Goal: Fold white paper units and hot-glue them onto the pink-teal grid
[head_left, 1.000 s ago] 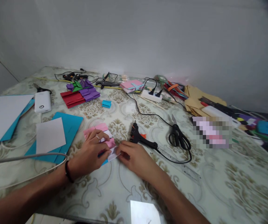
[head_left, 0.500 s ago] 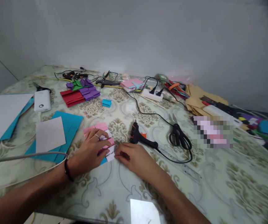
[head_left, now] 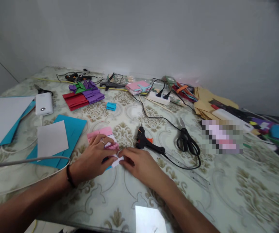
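Observation:
In front of me lies a folded paper piece point(head_left: 101, 131) with pink, white and blue sections. My left hand point(head_left: 94, 155), with a ring and a dark wristband, rests over it; its fingers are bent onto the paper, thumb and forefinger gripping near the white part. From the right, my right hand point(head_left: 138, 161) pinches the edge of the white section between thumb and fingertips. Both sets of fingertips nearly meet there. The hands cover much of the piece. Just beyond my right hand sits a black glue gun point(head_left: 146, 142).
Black scissors point(head_left: 185, 139) lie to the right, near a clear ruler point(head_left: 190, 173). Blue paper point(head_left: 75, 129), a white power bank point(head_left: 44, 104) and a cable point(head_left: 44, 158) are left. Red folded paper point(head_left: 75, 101), a small blue folded paper point(head_left: 111, 106) and a power strip point(head_left: 158, 98) stand farther back.
My left fingers and thumb have drawn closer to my right fingertips at the white section, where the paper now looks bent. The right hand has barely moved.

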The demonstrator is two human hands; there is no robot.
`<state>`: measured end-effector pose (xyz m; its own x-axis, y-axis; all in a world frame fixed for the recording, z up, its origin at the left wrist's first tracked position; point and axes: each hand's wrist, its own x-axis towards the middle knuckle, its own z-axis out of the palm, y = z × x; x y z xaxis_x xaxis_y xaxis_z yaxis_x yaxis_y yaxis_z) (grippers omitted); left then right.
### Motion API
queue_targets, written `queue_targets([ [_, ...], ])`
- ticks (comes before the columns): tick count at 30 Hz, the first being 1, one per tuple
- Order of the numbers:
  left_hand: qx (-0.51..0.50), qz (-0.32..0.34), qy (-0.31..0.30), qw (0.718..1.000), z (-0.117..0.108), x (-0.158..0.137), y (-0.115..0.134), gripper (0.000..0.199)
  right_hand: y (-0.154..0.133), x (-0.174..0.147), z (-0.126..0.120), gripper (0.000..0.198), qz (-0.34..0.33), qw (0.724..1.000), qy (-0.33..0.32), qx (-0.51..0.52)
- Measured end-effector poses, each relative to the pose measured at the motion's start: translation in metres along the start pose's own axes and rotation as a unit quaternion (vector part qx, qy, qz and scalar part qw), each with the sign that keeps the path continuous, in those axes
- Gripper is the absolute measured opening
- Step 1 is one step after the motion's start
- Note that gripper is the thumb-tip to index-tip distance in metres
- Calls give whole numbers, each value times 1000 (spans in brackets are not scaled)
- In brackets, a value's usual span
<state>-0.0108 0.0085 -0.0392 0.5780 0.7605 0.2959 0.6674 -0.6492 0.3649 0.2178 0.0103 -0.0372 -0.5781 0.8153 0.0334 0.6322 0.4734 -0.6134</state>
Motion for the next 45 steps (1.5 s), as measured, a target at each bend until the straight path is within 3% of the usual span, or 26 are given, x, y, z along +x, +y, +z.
queue_targets([
  [8,57,4,-42,997,-6,0,4,28,-3,-3,-2,26,-16,996,-29,-88],
  [12,65,22,-12,998,-10,0,5,4,-12,-10,-6,31,-13,983,-70,-169],
  [17,82,72,-24,994,-11,-1,8,16,-23,-16,-10,43,13,975,-112,-190],
  [26,111,45,-81,989,-16,-15,26,7,-38,-19,3,70,75,957,-154,-233],
  [30,144,47,-65,986,-16,-24,31,11,-37,-20,18,70,58,960,-94,-256],
  [37,199,58,-44,977,-4,-46,35,34,-30,-44,45,70,-33,962,38,-269],
  [45,213,68,8,975,3,-62,33,49,-32,-44,45,72,-81,983,-23,-165],
])
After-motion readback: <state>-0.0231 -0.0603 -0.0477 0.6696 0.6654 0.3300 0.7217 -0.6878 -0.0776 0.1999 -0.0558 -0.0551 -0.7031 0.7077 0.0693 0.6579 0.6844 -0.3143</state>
